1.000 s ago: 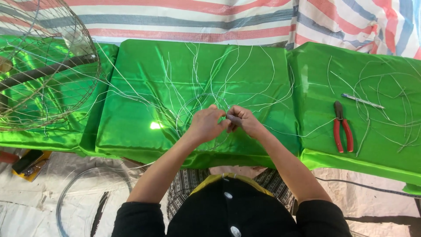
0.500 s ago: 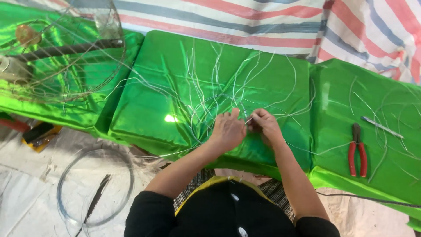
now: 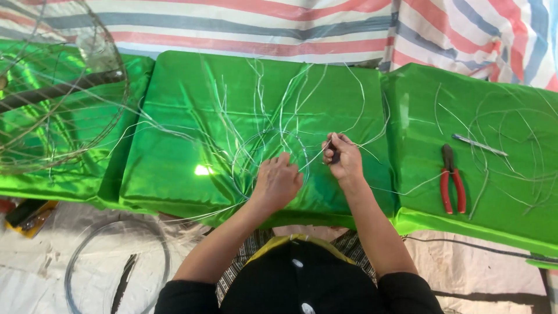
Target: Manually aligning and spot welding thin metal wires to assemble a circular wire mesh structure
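Note:
A tangle of thin metal wires (image 3: 273, 116) lies spread over a shiny green cloth-covered table (image 3: 186, 116), with a small wire ring (image 3: 244, 152) in its middle. My left hand (image 3: 278, 181) rests on the near side of that ring, fingers curled down on the wires. Just to its right, my right hand (image 3: 343, 156) pinches a small dark tool together with a wire end, lifted slightly off the cloth. The two hands are a little apart.
Red-handled pliers (image 3: 451, 179) and a thin metal rod (image 3: 479, 145) lie on the right green table among loose wires. A domed wire cage frame (image 3: 52, 110) stands at the left. A wire coil (image 3: 116, 267) and a yellow tool (image 3: 26, 215) lie on the floor.
My hands have parted: the right one has pulled to the right with the tool and wire, while the left stays on the ring. The view has shifted.

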